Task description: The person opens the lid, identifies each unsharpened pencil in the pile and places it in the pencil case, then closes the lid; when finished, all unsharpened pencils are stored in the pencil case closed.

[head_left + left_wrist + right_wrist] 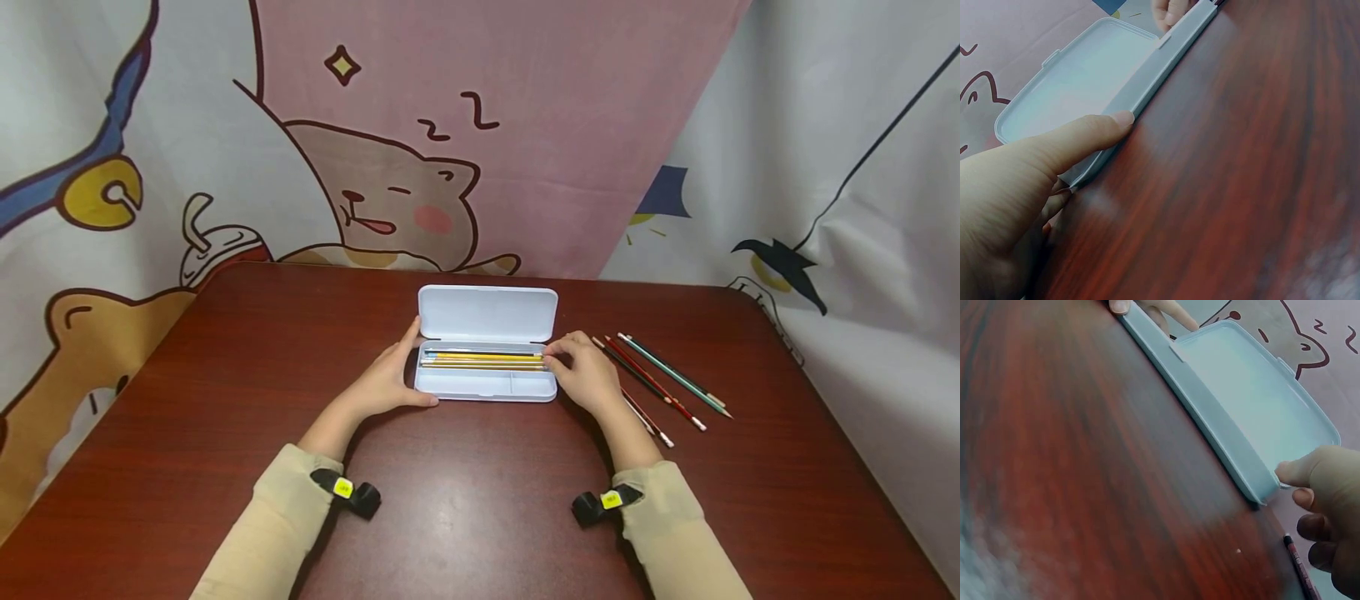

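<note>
A white pencil case (pixel 472 386) lies on the table with its lid (pixel 487 312) raised at the back. Several pencils (pixel 487 360), some of them yellow, lie side by side in its rear compartment. My left hand (pixel 382 379) holds the case's left end, its thumb on the front wall and a finger behind by the lid. At the right end, my right hand (pixel 588 375) has thumb and forefinger together at the tips of the yellow pencils, apparently pinching one. In the right wrist view, the right hand's other fingers (pixel 1316 526) are curled outside the case.
To the right of the case lie several loose pencils (pixel 656 375), red, dark and pale green, pointing various ways. The brown table (pixel 465 500) runs back to a cloth backdrop (pixel 562 125) with cartoon animals. The case's front compartment has a small divider.
</note>
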`<state>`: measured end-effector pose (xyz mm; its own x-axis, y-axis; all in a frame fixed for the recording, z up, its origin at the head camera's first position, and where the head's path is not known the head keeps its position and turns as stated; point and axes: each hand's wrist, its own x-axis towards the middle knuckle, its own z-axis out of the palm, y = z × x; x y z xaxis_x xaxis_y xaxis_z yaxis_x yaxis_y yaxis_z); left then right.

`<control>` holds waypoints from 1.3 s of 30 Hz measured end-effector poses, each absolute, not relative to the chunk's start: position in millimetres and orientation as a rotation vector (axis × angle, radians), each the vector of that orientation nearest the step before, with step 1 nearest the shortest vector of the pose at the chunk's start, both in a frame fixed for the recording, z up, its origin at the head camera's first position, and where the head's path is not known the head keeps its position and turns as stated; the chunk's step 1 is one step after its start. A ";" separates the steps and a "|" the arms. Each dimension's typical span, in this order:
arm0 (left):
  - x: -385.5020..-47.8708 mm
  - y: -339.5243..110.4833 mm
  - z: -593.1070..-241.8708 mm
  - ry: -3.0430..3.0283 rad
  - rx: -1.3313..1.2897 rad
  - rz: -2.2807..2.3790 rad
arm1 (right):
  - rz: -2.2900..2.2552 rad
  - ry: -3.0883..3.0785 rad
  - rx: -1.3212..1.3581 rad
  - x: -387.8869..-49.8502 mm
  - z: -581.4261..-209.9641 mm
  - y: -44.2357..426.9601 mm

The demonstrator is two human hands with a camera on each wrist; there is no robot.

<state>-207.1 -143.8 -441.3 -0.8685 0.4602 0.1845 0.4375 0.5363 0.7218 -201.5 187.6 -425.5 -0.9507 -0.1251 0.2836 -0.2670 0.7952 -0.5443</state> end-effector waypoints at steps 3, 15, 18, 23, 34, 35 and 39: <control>-207.4 -143.9 -441.8 2.732 0.797 1.269 | 0.938 -2.669 0.311 -202.1 -421.0 185.5; -207.9 -144.6 -443.6 2.732 0.817 1.275 | 1.080 -2.385 0.610 -226.5 -376.3 178.4; -208.1 -144.9 -443.9 2.735 0.812 1.274 | 1.041 -2.459 0.660 -235.2 -368.2 177.4; -208.0 -144.4 -443.3 2.735 0.808 1.274 | 0.972 -2.657 0.701 -246.6 -361.8 177.6; -207.3 -143.4 -442.4 2.740 0.784 1.279 | 0.933 -2.853 0.754 -246.4 -356.9 180.5; -207.0 -143.4 -442.2 2.739 0.781 1.280 | 0.932 -2.849 0.760 -244.8 -356.8 180.9; -207.1 -143.3 -442.2 2.737 0.776 1.282 | 0.941 -2.814 0.801 -234.9 -359.0 184.0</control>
<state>-207.1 -143.3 -442.2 -0.8759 0.4453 0.1857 0.4277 0.5387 0.7259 -234.9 184.0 -359.0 -0.8620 -0.4557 0.2221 -0.4976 0.6770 -0.5423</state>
